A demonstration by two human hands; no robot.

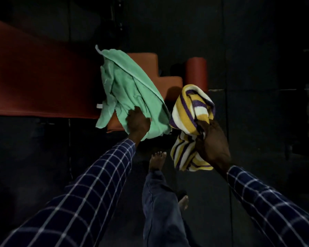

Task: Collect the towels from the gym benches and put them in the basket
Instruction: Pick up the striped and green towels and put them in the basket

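A mint green towel (130,86) lies bunched across the seat end of a red gym bench (34,82). My left hand (137,123) is closed on the towel's near edge. A yellow, white and purple striped towel (191,111) hangs crumpled in my right hand (212,141), held in the air to the right of the bench end. No basket is in view.
The bench's orange seat pad (169,82) and a red roller pad (196,73) stick out behind the towels. The floor is dark rubber matting (257,122). My bare feet (158,160) stand just below the bench end. The surroundings are very dim.
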